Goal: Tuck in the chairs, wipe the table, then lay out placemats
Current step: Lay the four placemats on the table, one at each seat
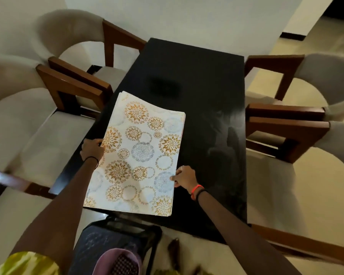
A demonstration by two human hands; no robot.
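Left hand (92, 148) and right hand (185, 178), each grip clamped on placemats (139, 153) atop table (207, 80).

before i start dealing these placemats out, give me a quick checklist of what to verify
1. Stack of placemats on the table: ok, though its near edge overhangs the table edge.
2. Left hand grips the stack's left edge: ok.
3. Right hand holds the right edge, thumb on top: ok.
4. Tabletop bare of other things where mats would go: ok.
5. Table wiped dry: cannot tell; faint smears show on the right half.
6. Chairs tucked in: the left chairs and right chairs have arms at the table edge, ok; the dark chair at the near end, cannot tell.
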